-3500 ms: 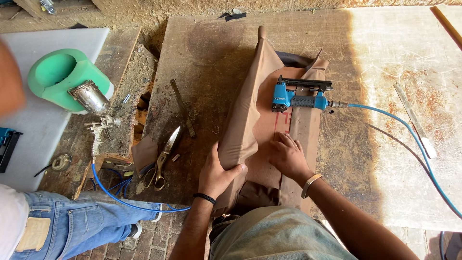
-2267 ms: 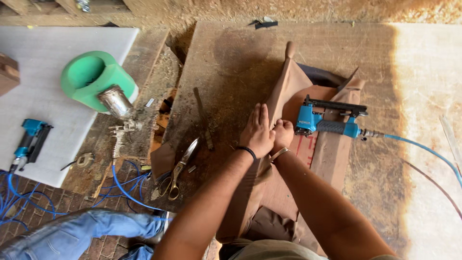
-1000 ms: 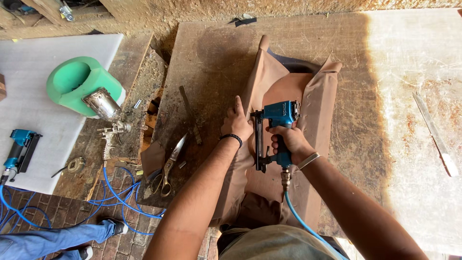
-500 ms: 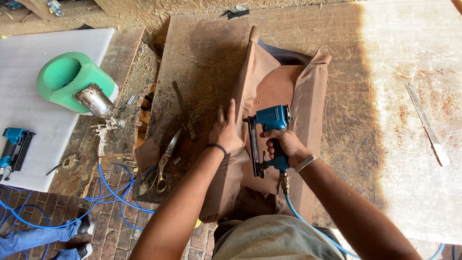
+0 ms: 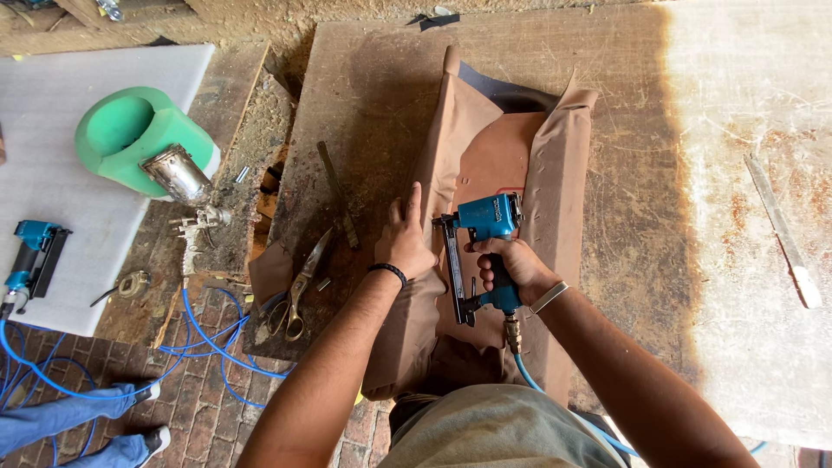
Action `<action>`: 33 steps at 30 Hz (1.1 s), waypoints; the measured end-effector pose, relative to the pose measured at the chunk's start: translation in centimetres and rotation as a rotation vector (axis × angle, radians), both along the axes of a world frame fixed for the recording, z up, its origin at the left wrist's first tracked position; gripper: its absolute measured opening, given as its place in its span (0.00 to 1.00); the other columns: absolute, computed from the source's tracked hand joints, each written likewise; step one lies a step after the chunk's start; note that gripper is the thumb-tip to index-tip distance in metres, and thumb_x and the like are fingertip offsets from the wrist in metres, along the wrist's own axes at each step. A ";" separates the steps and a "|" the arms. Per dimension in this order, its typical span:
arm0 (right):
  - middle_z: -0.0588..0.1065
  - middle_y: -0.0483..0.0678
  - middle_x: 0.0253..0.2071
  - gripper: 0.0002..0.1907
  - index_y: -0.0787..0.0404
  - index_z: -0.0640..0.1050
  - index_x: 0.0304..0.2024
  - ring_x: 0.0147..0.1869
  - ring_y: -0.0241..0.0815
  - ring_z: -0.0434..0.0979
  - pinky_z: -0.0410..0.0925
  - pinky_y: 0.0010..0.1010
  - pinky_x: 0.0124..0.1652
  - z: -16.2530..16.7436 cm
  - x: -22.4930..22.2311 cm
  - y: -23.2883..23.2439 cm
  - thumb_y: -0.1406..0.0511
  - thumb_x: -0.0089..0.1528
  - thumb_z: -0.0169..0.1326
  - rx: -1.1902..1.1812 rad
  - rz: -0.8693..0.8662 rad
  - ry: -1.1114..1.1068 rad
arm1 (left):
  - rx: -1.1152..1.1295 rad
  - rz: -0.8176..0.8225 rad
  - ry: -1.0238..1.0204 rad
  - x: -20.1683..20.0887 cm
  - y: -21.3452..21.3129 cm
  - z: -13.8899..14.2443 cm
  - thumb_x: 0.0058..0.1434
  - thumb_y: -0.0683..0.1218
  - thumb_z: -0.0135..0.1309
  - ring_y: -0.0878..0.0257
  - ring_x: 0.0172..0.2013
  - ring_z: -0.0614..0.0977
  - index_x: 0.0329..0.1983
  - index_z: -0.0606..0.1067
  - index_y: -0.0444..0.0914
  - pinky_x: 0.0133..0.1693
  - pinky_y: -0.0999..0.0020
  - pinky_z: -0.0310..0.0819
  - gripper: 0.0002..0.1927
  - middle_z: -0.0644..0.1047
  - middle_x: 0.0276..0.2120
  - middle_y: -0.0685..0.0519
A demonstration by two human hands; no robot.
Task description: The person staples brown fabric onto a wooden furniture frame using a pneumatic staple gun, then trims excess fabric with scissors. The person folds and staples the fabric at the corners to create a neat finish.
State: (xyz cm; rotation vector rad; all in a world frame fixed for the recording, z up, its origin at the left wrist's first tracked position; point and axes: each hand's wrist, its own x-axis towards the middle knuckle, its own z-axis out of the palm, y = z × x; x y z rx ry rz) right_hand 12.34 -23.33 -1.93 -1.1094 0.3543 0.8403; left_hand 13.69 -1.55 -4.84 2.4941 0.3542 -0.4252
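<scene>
A brown fabric-covered panel (image 5: 555, 165) lies lengthwise on a worn wooden worktable (image 5: 364, 95). My left hand (image 5: 406, 238) presses flat on the left fold of the brown fabric, fingers spread, a black band on the wrist. My right hand (image 5: 511, 264) grips the handle of a blue pneumatic staple gun (image 5: 485, 247), which rests on the fabric just right of my left hand. A blue air hose (image 5: 530, 374) runs from the gun's handle back toward my body.
Large scissors (image 5: 299, 282) and a dark metal strip (image 5: 338, 195) lie left of the panel. A green foam ring (image 5: 139, 143), a metal spray gun (image 5: 186, 195) and a second blue stapler (image 5: 33, 260) sit at the left. Another person's legs (image 5: 78, 420) are bottom left. A long flat tool (image 5: 784, 230) lies far right.
My right hand left the fabric, picked up the staple gun from the panel and brought it next to my left hand, which stays pressed on the fabric fold.
</scene>
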 end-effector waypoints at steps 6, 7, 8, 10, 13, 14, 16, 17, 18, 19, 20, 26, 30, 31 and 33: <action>0.68 0.43 0.21 0.13 0.65 0.77 0.41 0.22 0.37 0.69 0.68 0.30 0.25 -0.1 1.4 -0.4 0.65 0.56 0.59 -0.051 -0.035 -0.040 | 0.031 -0.034 -0.083 0.1 0.3 -0.2 0.35 0.38 0.75 0.32 0.66 0.63 0.75 0.31 0.66 0.61 0.37 0.67 0.78 0.44 0.74 0.39; 0.68 0.42 0.21 0.13 0.65 0.77 0.41 0.22 0.36 0.69 0.68 0.30 0.25 -0.1 2.1 -0.4 0.65 0.56 0.59 -0.059 -0.046 -0.054 | 0.042 -0.043 -0.072 0.1 0.2 -0.1 0.36 0.40 0.76 0.32 0.65 0.63 0.75 0.31 0.66 0.60 0.37 0.67 0.78 0.44 0.74 0.39; 0.68 0.42 0.21 0.13 0.65 0.77 0.42 0.22 0.36 0.68 0.68 0.30 0.25 -0.1 3.0 -0.7 0.65 0.56 0.58 -0.038 -0.064 -0.061 | 0.038 -0.033 -0.058 0.2 0.1 -0.1 0.36 0.39 0.75 0.33 0.65 0.64 0.75 0.31 0.66 0.60 0.38 0.68 0.78 0.44 0.74 0.40; 0.67 0.42 0.21 0.14 0.64 0.77 0.42 0.22 0.36 0.67 0.68 0.30 0.25 -0.2 4.6 -0.8 0.64 0.56 0.56 0.000 -0.104 -0.076 | 0.025 -0.016 -0.030 0.1 0.0 0.1 0.38 0.37 0.73 0.35 0.64 0.66 0.75 0.32 0.66 0.59 0.40 0.71 0.76 0.45 0.75 0.41; 0.67 0.42 0.22 0.13 0.65 0.76 0.41 0.23 0.35 0.68 0.68 0.29 0.26 -0.4 6.0 -0.3 0.63 0.57 0.57 -0.003 -0.043 -0.056 | 0.033 0.005 -0.012 -0.1 -0.2 0.3 0.41 0.36 0.68 0.35 0.63 0.69 0.77 0.33 0.65 0.57 0.43 0.75 0.73 0.44 0.76 0.39; 0.67 0.42 0.22 0.13 0.65 0.76 0.40 0.23 0.35 0.68 0.67 0.29 0.26 -0.4 6.1 -0.2 0.63 0.57 0.57 0.001 -0.031 -0.043 | 0.040 -0.006 -0.038 -0.3 -0.2 0.4 0.41 0.36 0.68 0.35 0.64 0.69 0.77 0.33 0.65 0.58 0.44 0.75 0.73 0.45 0.76 0.39; 0.66 0.42 0.22 0.13 0.64 0.75 0.40 0.23 0.36 0.67 0.67 0.29 0.26 -0.2 6.2 -0.2 0.63 0.57 0.57 0.006 -0.006 -0.026 | 0.051 -0.027 -0.097 -0.4 -0.1 0.7 0.40 0.37 0.69 0.35 0.64 0.68 0.76 0.33 0.64 0.59 0.46 0.73 0.73 0.47 0.74 0.39; 0.68 0.43 0.23 0.13 0.64 0.75 0.41 0.23 0.36 0.68 0.67 0.30 0.26 0.1 6.5 -0.4 0.62 0.58 0.58 -0.058 0.002 -0.050 | 0.075 -0.043 -0.091 -0.3 -0.1 0.9 0.42 0.38 0.68 0.35 0.64 0.68 0.77 0.33 0.64 0.58 0.46 0.73 0.71 0.48 0.74 0.39; 0.69 0.44 0.23 0.14 0.65 0.76 0.41 0.24 0.36 0.69 0.68 0.30 0.27 0.4 6.8 -0.8 0.62 0.59 0.59 -0.118 0.010 -0.068 | 0.101 -0.059 -0.079 -0.1 0.0 1.2 0.44 0.39 0.66 0.35 0.63 0.69 0.77 0.33 0.63 0.58 0.45 0.73 0.69 0.48 0.75 0.39; 0.71 0.45 0.24 0.15 0.66 0.76 0.41 0.24 0.37 0.70 0.68 0.30 0.27 0.6 6.8 -1.2 0.61 0.59 0.60 -0.181 0.019 -0.078 | 0.125 -0.075 -0.058 -0.5 -0.1 1.4 0.46 0.40 0.65 0.35 0.63 0.69 0.78 0.33 0.63 0.58 0.45 0.73 0.68 0.48 0.75 0.39; 0.71 0.45 0.24 0.15 0.65 0.76 0.44 0.25 0.38 0.69 0.66 0.32 0.27 0.8 6.7 -1.7 0.62 0.60 0.59 -0.248 0.077 -0.160 | 0.127 -0.078 -0.067 -0.8 -0.1 1.7 0.46 0.41 0.65 0.36 0.63 0.69 0.77 0.33 0.62 0.58 0.45 0.72 0.67 0.48 0.75 0.39; 0.75 0.56 0.39 0.33 0.56 0.72 0.63 0.43 0.56 0.77 0.72 0.48 0.43 -0.4 5.6 -2.7 0.63 0.55 0.64 -1.276 0.533 -1.055 | 0.140 -0.083 -0.038 -0.8 -0.6 3.5 0.53 0.48 0.62 0.37 0.64 0.70 0.79 0.33 0.59 0.57 0.46 0.75 0.62 0.48 0.76 0.37; 0.74 0.58 0.50 0.38 0.55 0.74 0.64 0.53 0.58 0.74 0.70 0.45 0.52 -2.1 2.9 -2.9 0.66 0.49 0.65 -1.376 0.362 -1.347 | 0.083 -0.134 -0.072 -1.1 -0.9 2.8 0.54 0.58 0.67 0.35 0.69 0.61 0.78 0.33 0.57 0.63 0.44 0.66 0.63 0.43 0.76 0.36; 0.74 0.58 0.51 0.36 0.56 0.76 0.62 0.54 0.57 0.73 0.69 0.44 0.54 -2.5 2.2 -3.1 0.66 0.49 0.65 -1.345 0.286 -1.425 | 0.061 -0.142 -0.065 -1.2 -0.9 2.3 0.54 0.59 0.68 0.35 0.71 0.56 0.78 0.32 0.56 0.64 0.44 0.62 0.64 0.39 0.77 0.35; 0.75 0.55 0.52 0.24 0.54 0.78 0.57 0.57 0.56 0.74 0.69 0.43 0.57 -3.4 0.1 -2.6 0.65 0.56 0.63 -1.138 0.074 -1.418 | -0.049 -0.223 -0.249 -2.0 -0.2 1.3 0.56 0.61 0.66 0.36 0.73 0.53 0.79 0.34 0.49 0.66 0.46 0.58 0.62 0.40 0.76 0.34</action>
